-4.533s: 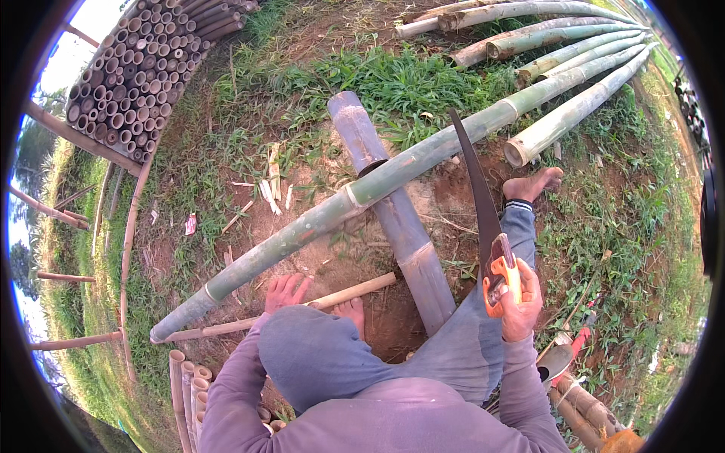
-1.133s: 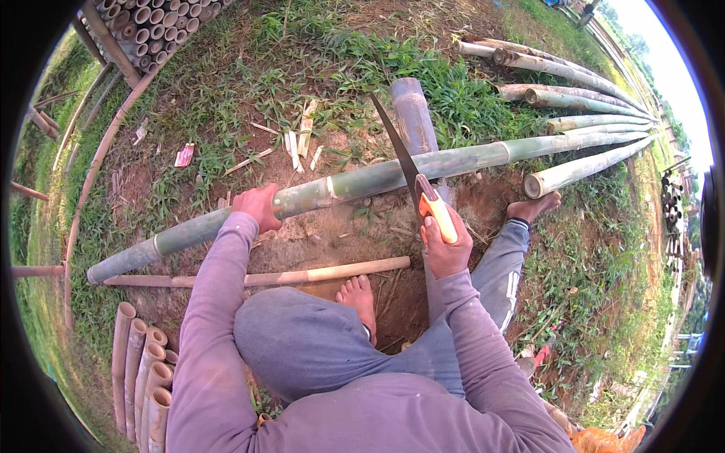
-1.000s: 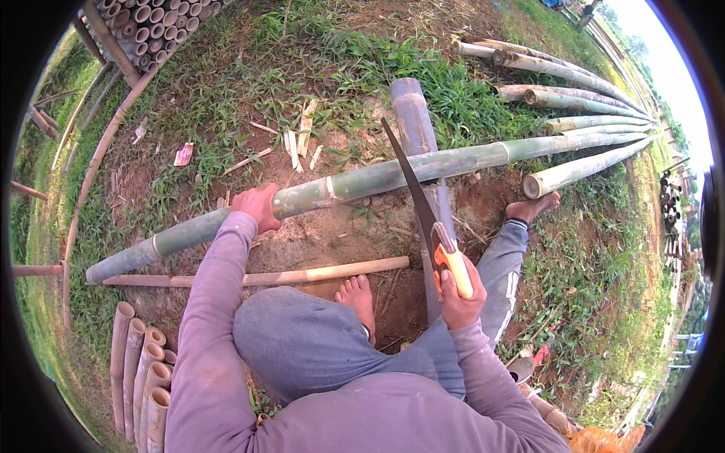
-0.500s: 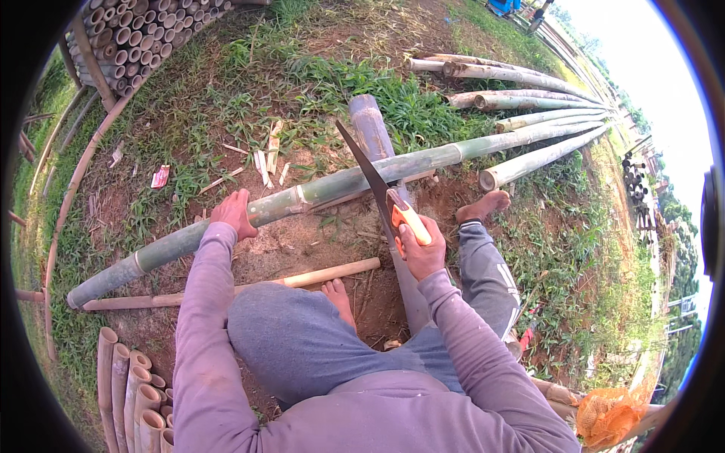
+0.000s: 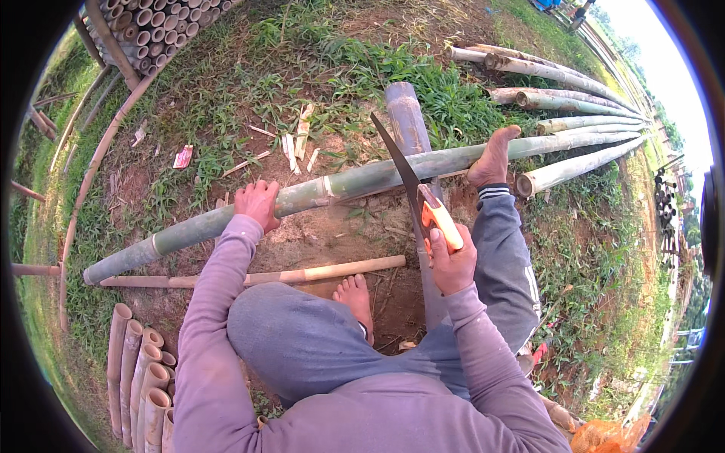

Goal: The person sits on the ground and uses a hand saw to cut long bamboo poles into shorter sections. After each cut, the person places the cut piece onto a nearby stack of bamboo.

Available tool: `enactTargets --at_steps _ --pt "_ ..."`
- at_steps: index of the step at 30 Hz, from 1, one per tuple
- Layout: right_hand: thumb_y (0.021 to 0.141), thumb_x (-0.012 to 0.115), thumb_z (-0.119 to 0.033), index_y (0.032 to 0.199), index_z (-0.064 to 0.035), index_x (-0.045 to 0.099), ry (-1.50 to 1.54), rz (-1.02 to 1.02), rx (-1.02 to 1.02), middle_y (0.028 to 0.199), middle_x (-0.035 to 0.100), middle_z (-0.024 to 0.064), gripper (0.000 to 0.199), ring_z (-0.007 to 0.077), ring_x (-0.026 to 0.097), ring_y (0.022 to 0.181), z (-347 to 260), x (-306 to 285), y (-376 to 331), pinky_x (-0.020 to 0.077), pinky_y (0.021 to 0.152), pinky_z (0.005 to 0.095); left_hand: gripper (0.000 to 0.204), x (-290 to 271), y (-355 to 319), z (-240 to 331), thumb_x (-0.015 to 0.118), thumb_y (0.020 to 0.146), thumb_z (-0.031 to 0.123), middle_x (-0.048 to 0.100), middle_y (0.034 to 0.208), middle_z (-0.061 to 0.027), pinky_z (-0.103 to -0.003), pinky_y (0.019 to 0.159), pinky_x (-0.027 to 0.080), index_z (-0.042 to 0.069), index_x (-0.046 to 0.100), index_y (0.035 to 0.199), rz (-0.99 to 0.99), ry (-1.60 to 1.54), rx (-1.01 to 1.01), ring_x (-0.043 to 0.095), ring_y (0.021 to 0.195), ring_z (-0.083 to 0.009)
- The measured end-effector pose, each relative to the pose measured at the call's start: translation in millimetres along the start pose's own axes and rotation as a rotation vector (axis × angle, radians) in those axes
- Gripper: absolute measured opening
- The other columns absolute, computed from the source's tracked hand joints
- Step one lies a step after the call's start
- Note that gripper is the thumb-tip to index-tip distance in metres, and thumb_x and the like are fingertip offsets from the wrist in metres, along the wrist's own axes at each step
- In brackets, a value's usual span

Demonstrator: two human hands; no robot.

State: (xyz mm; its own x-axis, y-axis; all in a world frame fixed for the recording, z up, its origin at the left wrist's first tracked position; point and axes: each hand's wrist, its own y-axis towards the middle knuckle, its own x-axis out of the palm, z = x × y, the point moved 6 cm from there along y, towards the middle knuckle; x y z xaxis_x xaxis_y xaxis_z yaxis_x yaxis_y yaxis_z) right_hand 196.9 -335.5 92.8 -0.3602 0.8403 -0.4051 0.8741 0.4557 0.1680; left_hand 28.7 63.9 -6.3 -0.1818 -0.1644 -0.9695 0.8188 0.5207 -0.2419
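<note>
L hand [image 5: 258, 204] grips green pole [image 5: 362, 181] at left; R hand [image 5: 455, 260] grips saw [image 5: 410, 177] by handle [image 5: 444, 226]. Pole's prob. heavy, stiff, slick; best hold: over top, left side.

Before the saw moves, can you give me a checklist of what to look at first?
1. Left hand on the pole, apart from the blade: ok.
2. Right hand round the handle: ok.
3. Pole lying across the log: ok.
4. Right foot at the pole, to the right of the blade: ok.
5. Hands covered: not ok, both bare.
6. Blade touching the pole: cannot tell.
</note>
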Motion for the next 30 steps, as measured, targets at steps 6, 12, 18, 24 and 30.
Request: enactTargets --at_steps 6,12,18,24,30 --pt "0.104 0.075 -0.014 0.109 -0.0009 0.065 -0.022 0.037 0.111 0.077 0.067 0.0004 0.017 0.0053 0.057 0.060 3 -13 -3 0.0472 0.053 0.0242 0.060 -5 6 3 0.090 0.074 0.029 0.074 0.121 -0.0154 -0.051 0.098 0.059 0.013 0.058 0.122 -0.088 -0.083 -0.008 0.073 0.113 -0.0391" --pt "0.099 0.075 -0.008 0.107 0.0029 0.068 -0.093 0.021 0.195 0.091 0.079 0.0099 0.015 0.0129 0.075 0.080 -46 -103 -123 0.0577 0.073 0.0279 0.061 -7 1 -1 0.091 0.073 0.028 0.074 0.121 -0.0149 -0.050 0.099 0.059 0.013 0.059 0.123 -0.094 -0.062 -0.019 0.073 0.113 -0.0394" --pt "0.103 0.075 -0.011 0.107 -0.0004 0.066 0.002 0.010 -0.003 0.078 0.066 -0.0009 0.014 0.0045 0.057 0.059 6 3 16 0.0458 0.053 0.0243 0.062 -5 7 7 0.091 0.073 0.028 0.073 0.121 -0.0149 -0.050 0.099 0.058 0.013 0.058 0.124 -0.079 -0.081 -0.013 0.072 0.115 -0.0392" --pt "0.100 0.077 -0.009 0.105 -0.0007 0.068 0.043 0.043 0.035 0.079 0.070 0.0031 0.013 0.0082 0.062 0.063 13 -8 2 0.0502 0.059 0.0271 0.063 -10 11 -3 0.092 0.073 0.029 0.073 0.120 -0.0152 -0.051 0.098 0.059 0.014 0.059 0.124 -0.076 -0.072 -0.036 0.072 0.115 -0.0392" --pt "0.097 0.074 -0.006 0.111 0.0047 0.070 -0.028 0.041 0.153 0.096 0.082 0.0129 0.018 0.0170 0.079 0.083 -17 -96 -127 0.0599 0.075 0.0303 0.062 -8 3 3 0.093 0.071 0.028 0.074 0.117 -0.0162 -0.051 0.097 0.059 0.012 0.059 0.121 -0.094 -0.074 -0.019 0.073 0.112 -0.0401"
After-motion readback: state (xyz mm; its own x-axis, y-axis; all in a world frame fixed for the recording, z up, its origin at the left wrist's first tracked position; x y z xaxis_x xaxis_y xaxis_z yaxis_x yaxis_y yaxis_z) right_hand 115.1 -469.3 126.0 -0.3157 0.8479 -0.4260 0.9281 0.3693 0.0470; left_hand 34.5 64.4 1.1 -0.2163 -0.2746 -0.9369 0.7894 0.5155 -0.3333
